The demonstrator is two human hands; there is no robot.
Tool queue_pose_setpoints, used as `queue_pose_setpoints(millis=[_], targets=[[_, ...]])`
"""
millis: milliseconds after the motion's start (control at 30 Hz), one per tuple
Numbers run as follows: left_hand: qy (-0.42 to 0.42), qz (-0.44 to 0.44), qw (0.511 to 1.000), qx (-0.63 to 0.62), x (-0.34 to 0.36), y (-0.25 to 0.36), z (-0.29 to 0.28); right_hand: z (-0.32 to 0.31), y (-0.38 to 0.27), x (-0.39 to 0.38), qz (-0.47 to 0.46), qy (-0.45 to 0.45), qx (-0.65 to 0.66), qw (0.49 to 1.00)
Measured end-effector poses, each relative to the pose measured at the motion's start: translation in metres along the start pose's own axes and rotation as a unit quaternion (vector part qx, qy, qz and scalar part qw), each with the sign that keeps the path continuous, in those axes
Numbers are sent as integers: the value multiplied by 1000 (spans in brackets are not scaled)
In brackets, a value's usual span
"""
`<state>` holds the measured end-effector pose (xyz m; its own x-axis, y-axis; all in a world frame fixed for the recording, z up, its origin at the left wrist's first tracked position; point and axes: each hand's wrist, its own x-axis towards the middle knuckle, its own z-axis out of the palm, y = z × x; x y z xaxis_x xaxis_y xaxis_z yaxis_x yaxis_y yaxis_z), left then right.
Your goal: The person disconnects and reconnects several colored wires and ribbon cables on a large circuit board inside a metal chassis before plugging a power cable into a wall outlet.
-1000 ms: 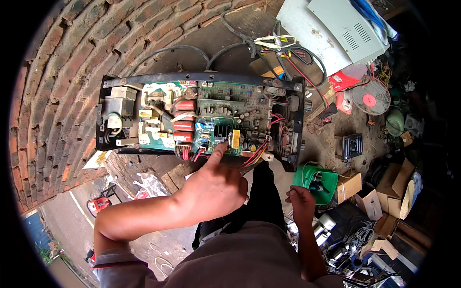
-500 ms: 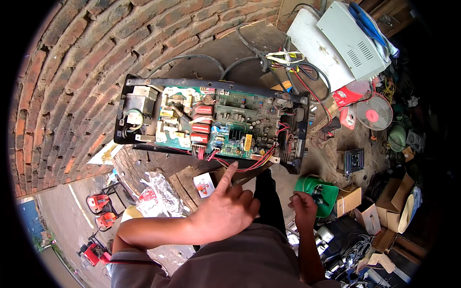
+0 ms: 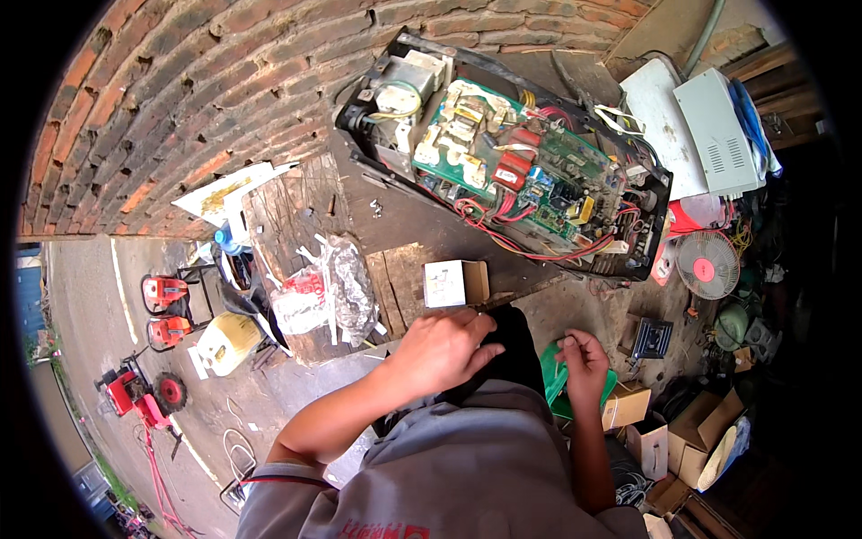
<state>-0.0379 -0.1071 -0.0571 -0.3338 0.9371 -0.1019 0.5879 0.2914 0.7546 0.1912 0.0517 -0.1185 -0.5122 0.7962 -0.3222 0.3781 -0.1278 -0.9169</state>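
My left hand [image 3: 442,352] is held palm down over my lap, just below a small white carton [image 3: 446,284] with an open brown flap. Its fingers bend loosely and the thumb stands apart, with nothing visible between them. My right hand [image 3: 584,364] is raised in front of a green plastic tub [image 3: 554,377], thumb and fingertips pinched together; whatever they may hold is too small to make out. Beyond both hands lies an uncovered electronic power unit [image 3: 503,166] in a black frame, showing a green circuit board, red cylindrical parts and red wires [image 3: 512,242]. Neither hand touches it.
A worn wooden bench [image 3: 301,211] carries the unit and a crumpled clear plastic bag [image 3: 346,287]. Behind rises a brick wall [image 3: 224,99]. Rightward are a grey metal case [image 3: 718,130], a fan [image 3: 708,266] and cardboard boxes [image 3: 714,413]. Red machines [image 3: 135,395] stand left.
My left hand has drawn back from the unit's wires, and its pointing finger has folded in. The whole view has swung, placing the unit farther up and right, tilted. The right hand stays pinched.
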Motion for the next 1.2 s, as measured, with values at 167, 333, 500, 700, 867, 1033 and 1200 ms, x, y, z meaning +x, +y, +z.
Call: queue_pose_setpoints(millis=[167,333,500,700,867,1033,1200], targets=[[146,-123,981,24,9,-54,-10,9,-5,0,-9,-17,-34,999],[96,-64,974,193,36,-106,-15,22,-14,-1,-9,-13,-28,999],[22,-35,955,294,69,-122,-6,20,-6,-5,-15,-2,-17,1000],[-18,-66,932,356,95,-117,-4,22,-4,-14,11,17,0,1000],[-98,-109,908,391,107,-116,-5,20,1,-16,4,14,16,1000],[-117,-112,901,403,108,-123,-5,18,0,-15,5,14,24,1000],[-83,-116,909,392,104,-122,-8,18,1,-14,12,21,32,999]])
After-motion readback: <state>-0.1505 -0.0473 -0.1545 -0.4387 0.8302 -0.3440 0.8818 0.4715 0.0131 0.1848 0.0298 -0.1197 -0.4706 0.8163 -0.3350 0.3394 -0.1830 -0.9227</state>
